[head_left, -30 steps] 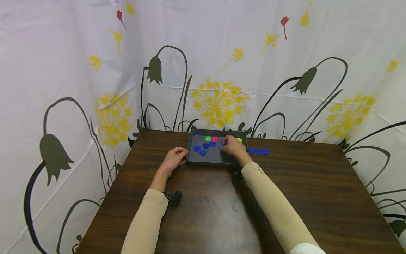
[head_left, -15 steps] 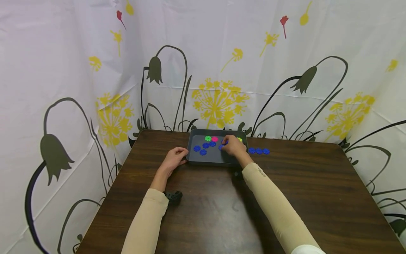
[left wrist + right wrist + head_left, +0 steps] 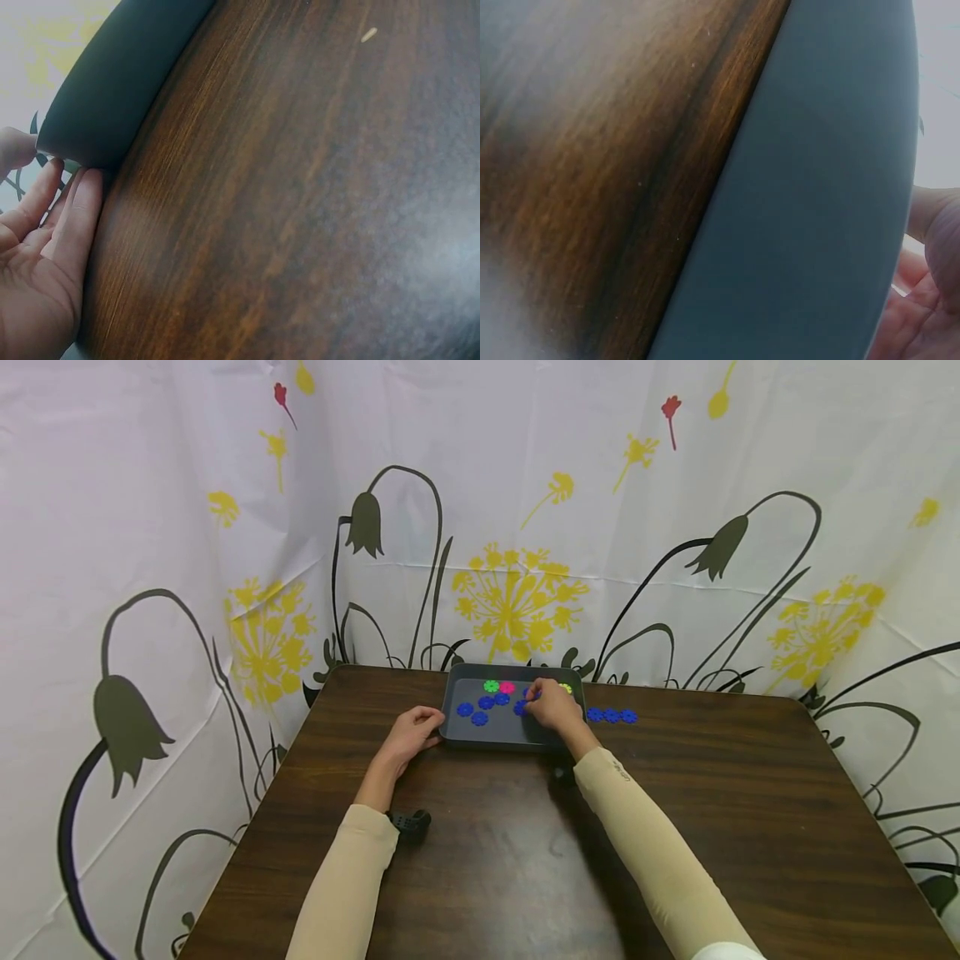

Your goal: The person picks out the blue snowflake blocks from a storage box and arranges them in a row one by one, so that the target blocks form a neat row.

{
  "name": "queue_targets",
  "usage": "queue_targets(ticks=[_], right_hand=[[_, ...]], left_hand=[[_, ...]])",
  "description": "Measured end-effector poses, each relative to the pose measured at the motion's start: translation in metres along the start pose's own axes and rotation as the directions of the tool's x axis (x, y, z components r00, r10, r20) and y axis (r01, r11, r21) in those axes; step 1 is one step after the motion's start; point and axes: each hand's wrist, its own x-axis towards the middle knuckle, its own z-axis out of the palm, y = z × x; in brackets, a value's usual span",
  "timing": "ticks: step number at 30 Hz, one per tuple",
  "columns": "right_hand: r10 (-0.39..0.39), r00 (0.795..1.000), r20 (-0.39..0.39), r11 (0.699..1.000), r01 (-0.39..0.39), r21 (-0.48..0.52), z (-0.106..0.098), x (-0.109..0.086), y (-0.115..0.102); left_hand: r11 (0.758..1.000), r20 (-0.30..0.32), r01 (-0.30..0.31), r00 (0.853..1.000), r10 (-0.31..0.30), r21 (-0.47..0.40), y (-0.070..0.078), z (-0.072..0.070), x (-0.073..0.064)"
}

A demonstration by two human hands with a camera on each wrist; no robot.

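A grey tray [image 3: 495,745] lies near the table's far edge, holding several flower-shaped plastic discs. My left hand [image 3: 408,733] grips its near left corner; in the left wrist view the thumb is at the rim and the straighter fingers [image 3: 84,196] touch the outer wall. My right hand [image 3: 553,706] reaches over the tray's right part, fingers curled down, pinching a blue flower-shaped disc [image 3: 520,708] by its edge. More blue is partly covered by this hand. In the right wrist view the tray wall hides the fingertips, leaving part of the palm [image 3: 922,315] visible.
Inside the tray, blue discs [image 3: 479,718] are grouped at left, with a green disc [image 3: 491,686] and a pink disc [image 3: 507,687] behind; a yellow disc [image 3: 566,689] is at right. Blue discs [image 3: 611,715] form a row on the table [image 3: 480,860]. A patterned curtain [image 3: 510,510] hangs behind.
The blue disc at my right fingertips has shifted slightly left, and more of it shows. My left hand and the tray have stayed in place.
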Motion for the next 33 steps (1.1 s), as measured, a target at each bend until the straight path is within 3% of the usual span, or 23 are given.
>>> queue_targets(ticks=[6,11,24,33], right_hand=[[-0.066,0.998,0.0,0.995,0.066,0.079,-0.002,-0.004,0.002],[-0.142,0.99,0.0,0.971,0.14,0.196,-0.008,-0.008,0.003],[-0.13,0.991,-0.038,0.945,0.135,0.296,-0.015,-0.019,0.013],[-0.117,0.99,-0.075,0.949,0.134,0.285,-0.029,-0.032,0.023]], left_hand=[[1.0,0.002,0.002,1.0,-0.002,0.012,0.0,0.0,0.0],[1.0,0.003,0.001,1.0,-0.001,0.002,0.001,0.0,0.0],[1.0,0.013,0.005,1.0,-0.005,0.012,0.002,-0.002,-0.004],[1.0,0.025,0.009,1.0,-0.01,0.015,0.004,0.0,-0.006]])
